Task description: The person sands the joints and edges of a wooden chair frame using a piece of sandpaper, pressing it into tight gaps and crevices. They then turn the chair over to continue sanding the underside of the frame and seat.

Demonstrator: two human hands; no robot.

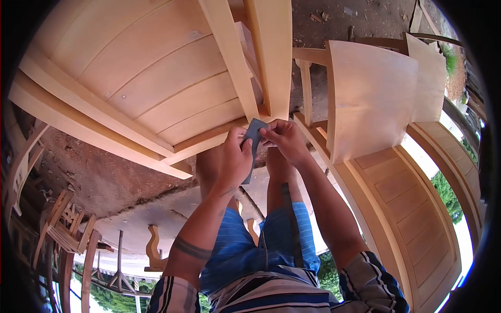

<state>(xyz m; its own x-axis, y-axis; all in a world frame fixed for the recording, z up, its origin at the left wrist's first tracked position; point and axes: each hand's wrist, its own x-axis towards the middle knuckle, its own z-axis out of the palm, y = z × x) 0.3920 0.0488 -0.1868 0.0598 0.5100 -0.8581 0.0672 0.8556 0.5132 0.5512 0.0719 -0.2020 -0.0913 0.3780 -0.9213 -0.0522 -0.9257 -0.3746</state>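
A grey strip of sandpaper [252, 141] is pinched between both hands in front of my knees, its narrow end hanging down. My left hand [237, 154] grips its left edge, thumb on the face and fingers curled. At the upper right edge, my right hand [284, 138] pinches the strip between thumb and fingertips. Just beyond the hands stands a pale wooden panelled frame [211, 62], with slatted boards and thick rails that meet in a corner close to my fingers.
Right of me are a smooth curved wooden panel [370, 96] and another slatted wooden piece [412, 219]. Wooden chair-like frames [65, 224] stand at the left. A curved wooden leg [153, 245] shows behind my left arm. The ground [99, 172] is reddish-brown dirt.
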